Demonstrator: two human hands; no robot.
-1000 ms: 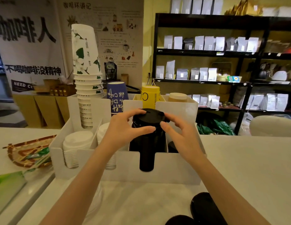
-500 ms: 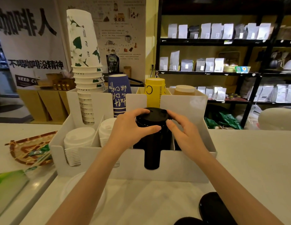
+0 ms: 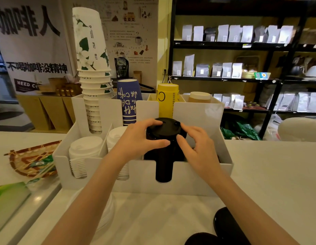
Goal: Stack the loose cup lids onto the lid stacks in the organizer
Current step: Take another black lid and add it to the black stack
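A white organizer [image 3: 192, 179] stands on the counter with lid stacks in its front slots. A black lid [image 3: 163, 129] lies on top of the black lid stack [image 3: 163, 167] in the middle slot. My left hand [image 3: 139, 140] wraps its fingers round the lid's left rim, thumb in front. My right hand [image 3: 197, 147] touches the right rim with its fingertips. Two white lid stacks [image 3: 85, 147] fill the slots to the left. Loose black lids [image 3: 226, 225] lie on the counter at the bottom right. A clear lid [image 3: 104, 214] rests under my left forearm.
Paper cup stacks stand in the organizer's back slots: white-green [image 3: 92, 68], blue [image 3: 129, 101], yellow [image 3: 168, 99], tan [image 3: 199, 97]. A woven tray [image 3: 30, 160] with packets sits at the left. Dark shelves [image 3: 242, 76] with bags stand behind.
The black lid has settled lower onto the stack, and both hands have stayed on its rim. The camera view shifted slightly downward and closer.
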